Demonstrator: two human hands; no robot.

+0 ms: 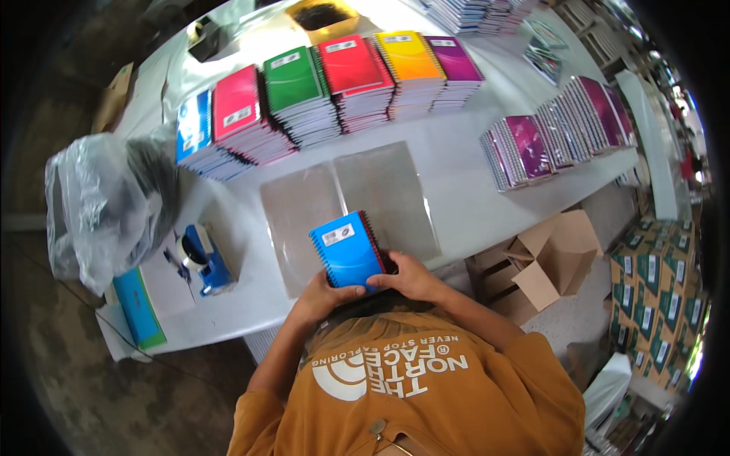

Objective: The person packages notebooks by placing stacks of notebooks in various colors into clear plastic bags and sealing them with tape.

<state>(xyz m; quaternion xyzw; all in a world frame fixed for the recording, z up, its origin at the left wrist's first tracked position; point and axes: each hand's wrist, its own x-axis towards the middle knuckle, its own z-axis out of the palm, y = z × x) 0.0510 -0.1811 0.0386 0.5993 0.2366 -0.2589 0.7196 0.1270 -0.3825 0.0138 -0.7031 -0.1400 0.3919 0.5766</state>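
Note:
Close to my body, a small bundle of spiral notebooks point(346, 251) with a bright blue cover on top and a white label is between my hands. A reddish-black spiral runs along its right side. My left hand point(325, 295) grips the near left corner, thumb over the cover. At the near right corner my right hand point(409, 277) grips the bundle too, its thumb on the cover; its other fingers are partly hidden. Beneath and beyond the bundle, clear plastic sheets point(380, 182) lie flat on the white table point(456, 171).
Stacks of spiral notebooks point(293, 80) in several colours line the far side. Purple notebooks point(525, 144) stand at the right. On the left are a blue tape dispenser point(205, 258), scissors point(176, 262) and a plastic bag point(99, 197). An open cardboard box point(559, 254) sits beyond the right edge.

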